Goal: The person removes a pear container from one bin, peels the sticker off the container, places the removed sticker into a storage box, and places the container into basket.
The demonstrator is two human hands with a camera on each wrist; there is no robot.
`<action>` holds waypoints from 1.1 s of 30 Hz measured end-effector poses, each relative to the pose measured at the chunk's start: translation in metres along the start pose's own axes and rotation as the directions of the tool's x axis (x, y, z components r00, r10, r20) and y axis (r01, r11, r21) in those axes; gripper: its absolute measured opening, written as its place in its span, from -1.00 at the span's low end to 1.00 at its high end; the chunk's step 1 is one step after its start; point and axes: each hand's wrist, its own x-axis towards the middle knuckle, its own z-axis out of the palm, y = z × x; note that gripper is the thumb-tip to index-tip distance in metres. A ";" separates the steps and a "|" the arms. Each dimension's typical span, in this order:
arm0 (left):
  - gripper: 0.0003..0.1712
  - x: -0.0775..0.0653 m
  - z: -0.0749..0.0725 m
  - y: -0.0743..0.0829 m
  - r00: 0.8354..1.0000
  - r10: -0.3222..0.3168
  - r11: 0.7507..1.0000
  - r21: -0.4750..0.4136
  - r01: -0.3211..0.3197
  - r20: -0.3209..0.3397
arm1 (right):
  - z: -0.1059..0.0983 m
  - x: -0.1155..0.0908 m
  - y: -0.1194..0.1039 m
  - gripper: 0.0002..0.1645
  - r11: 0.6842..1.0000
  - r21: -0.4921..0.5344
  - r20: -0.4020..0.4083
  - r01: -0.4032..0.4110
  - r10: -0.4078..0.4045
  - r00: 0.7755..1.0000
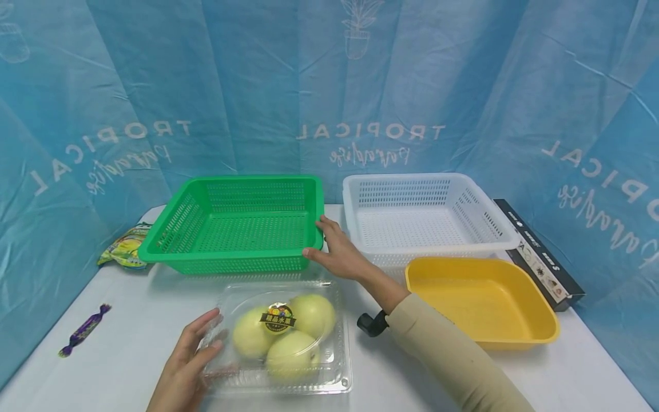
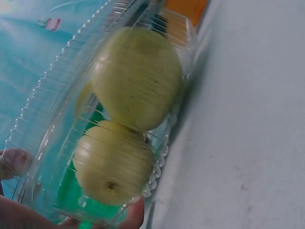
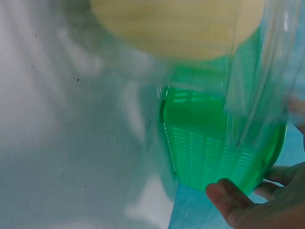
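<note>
- L hand (image 1: 187, 360) grips left side of clear rectangular plastic clamshell box (image 1: 332, 375) w/ 3 round pale-green fruits (image 1: 313, 315); box just right of it.
- R hand (image 1: 337, 252) spread at green perforated plastic basket's (image 1: 231, 265) right rim; contact unclear.
- Box prob. heavyish, thin-walled, flexy, slick; hold low, both sides.

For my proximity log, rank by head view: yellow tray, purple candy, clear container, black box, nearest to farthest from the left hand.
1. Clear container, at the left hand
2. Purple candy, left
3. Yellow tray, right
4. Black box, far right
</note>
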 end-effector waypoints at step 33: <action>-0.26 0.003 0.032 0.017 0.974 0.158 0.919 0.336 -0.206 0.164 | -0.003 -0.001 0.002 -0.06 0.999 -0.018 0.023 0.038 -0.038 0.999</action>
